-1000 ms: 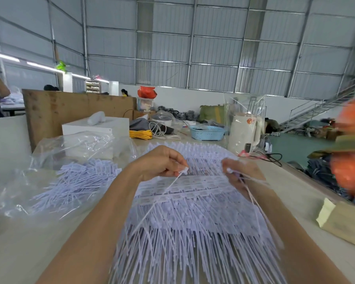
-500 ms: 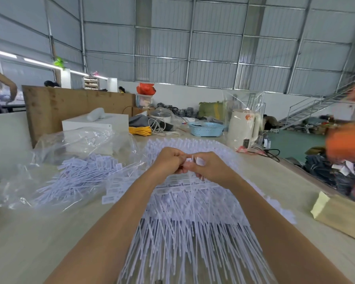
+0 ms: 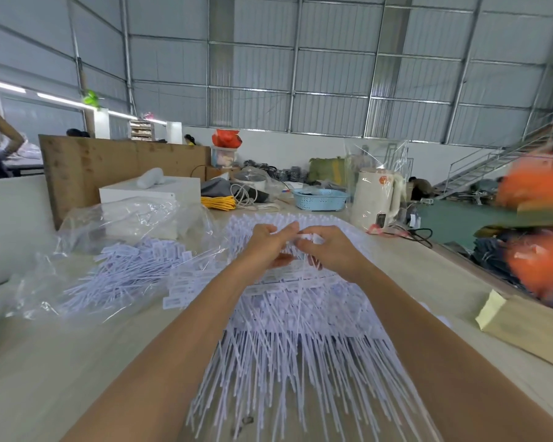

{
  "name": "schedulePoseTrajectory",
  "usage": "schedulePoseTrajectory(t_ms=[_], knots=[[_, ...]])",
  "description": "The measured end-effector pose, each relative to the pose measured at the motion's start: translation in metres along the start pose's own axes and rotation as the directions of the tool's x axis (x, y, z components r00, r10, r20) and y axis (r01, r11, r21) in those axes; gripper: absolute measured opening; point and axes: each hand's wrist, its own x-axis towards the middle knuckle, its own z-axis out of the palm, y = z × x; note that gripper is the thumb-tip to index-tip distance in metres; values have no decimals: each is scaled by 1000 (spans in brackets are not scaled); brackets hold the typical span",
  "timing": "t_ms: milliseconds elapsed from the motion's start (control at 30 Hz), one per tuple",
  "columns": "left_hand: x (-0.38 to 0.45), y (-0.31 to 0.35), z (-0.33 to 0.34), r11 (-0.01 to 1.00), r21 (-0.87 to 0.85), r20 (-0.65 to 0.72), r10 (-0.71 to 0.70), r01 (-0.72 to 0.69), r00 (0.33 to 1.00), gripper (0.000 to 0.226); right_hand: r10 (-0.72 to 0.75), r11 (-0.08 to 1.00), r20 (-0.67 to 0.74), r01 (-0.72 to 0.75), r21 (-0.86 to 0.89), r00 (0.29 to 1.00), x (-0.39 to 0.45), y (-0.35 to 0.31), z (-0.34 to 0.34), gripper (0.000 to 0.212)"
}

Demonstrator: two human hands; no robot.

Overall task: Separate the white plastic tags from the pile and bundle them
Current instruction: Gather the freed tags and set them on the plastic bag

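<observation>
A big fanned pile of white plastic tags [image 3: 297, 339] lies on the pale table [image 3: 61, 371] in front of me, its thin tails pointing toward me. Both hands meet above the pile's far half. My left hand [image 3: 268, 247] has its fingers curled, pinching white tags at the fingertips. My right hand [image 3: 329, 253] pinches a small white tag head between thumb and fingers, touching the left fingertips. Exactly how many tags each hand holds is hidden by the fingers. A second heap of tags [image 3: 122, 269] lies in a clear plastic bag at the left.
The clear bag [image 3: 115, 224] spreads over the table's left side before a white box [image 3: 150, 193]. A blue basket [image 3: 320, 199] and a white kettle [image 3: 377, 199] stand behind the pile. A tan paper packet [image 3: 524, 327] lies at the right edge. An orange blurred shape [image 3: 540, 256] is at far right.
A second ago my hands were apart, drawing a tag strand out between them. They have come together above the pile and now pinch at the same spot, slightly farther from me.
</observation>
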Motion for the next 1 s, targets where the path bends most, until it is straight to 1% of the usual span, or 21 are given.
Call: schedulePoseTrajectory(t_ms=[67, 100, 133, 167, 200, 233, 333, 367, 400, 467, 567, 600, 700, 733, 767, 800, 833, 867, 900, 933, 1000], knots=[[-10, -2, 7, 997, 65, 197, -41, 29, 980, 56, -24, 989, -40, 18, -149, 999, 5, -4, 4, 16], [-15, -4, 11, 996, 70, 290, -71, 53, 955, 51, -36, 980, -71, 21, -195, 997, 8, -7, 6, 14], [-19, -6, 14, 995, 62, 356, -92, 75, 930, 50, -35, 980, -117, 12, -198, 993, 11, -10, 7, 13], [-20, -8, 16, 995, 48, 390, -101, 89, 915, 51, -28, 986, -156, 2, -169, 987, 13, -13, 7, 15], [-21, -9, 19, 996, 33, 389, -92, 85, 917, 49, -22, 990, -183, -4, -144, 983, 16, -15, 7, 16], [-21, -9, 20, 998, 12, 363, -66, 67, 929, 42, -26, 988, -203, -6, -151, 979, 18, -18, 6, 17], [-21, -5, 24, 999, -5, 259, 33, -32, 965, 5, -50, 969, -269, -18, -245, 962, 24, -23, 2, 24], [-21, -2, 26, 999, 0, 244, 47, -49, 969, 6, -46, 962, -282, -33, -270, 958, 25, -25, 1, 28], [-20, 0, 28, 999, -5, 234, 49, -49, 971, 12, -39, 956, -286, -48, -289, 957, 27, -27, 1, 32], [-19, 1, 31, 998, -42, 223, 49, -40, 974, 20, 3, 955, -298, -91, -281, 955, 29, -27, 0, 36], [-18, 0, 32, 992, -72, 139, 117, -108, 983, 27, 91, 986, -336, -132, -101, 937, 31, -27, -1, 22], [-17, -1, 32, 988, -66, 104, 146, -140, 984, 28, 105, 990, -330, -130, -52, 938, 32, -27, -1, 23], [-18, -1, 27, 981, -10, 36, 195, -195, 980, 26, 62, 998, -260, -64, 3, 964, 32, -32, 0, 21], [-18, -1, 25, 980, 6, 30, 200, -200, 979, 24, 51, 998, -224, -42, 43, 973, 32, -35, 0, 18], [-19, 0, 22, 980, 11, 33, 199, -199, 980, 22, 58, 992, -170, -37, 123, 984, 30, -39, -1, 12], [-20, 1, 18, 981, -7, 43, 196, -196, 980, 23, 81, 970, -99, -55, 238, 992, 29, -43, -1, 15], [-21, 2, 15, 980, -62, 62, 191, -187, 980, 25, 114, 922, -23, -97, 374, 993, 29, -45, -3, 26], [-22, 2, 11, 974, -153, 92, 183, -167, 979, 26, 147, 848, 43, -148, 508, 988, 29, -46, -5, 35], [-23, 3, 8, 958, -253, 128, 174, -137, 976, 26, 165, 777, 87, -184, 602, 982, 30, -47, -8, 38], [-24, 3, 6, 938, -330, 163, 168, -107, 972, 26, 165, 730, 123, -205, 652, 979, 30, -47, -10, 36], [-25, 1, 7, 920, -385, 206, 162, -72, 965, 24, 138, 734, 150, -203, 648, 979, 30, -46, -11, 30]])
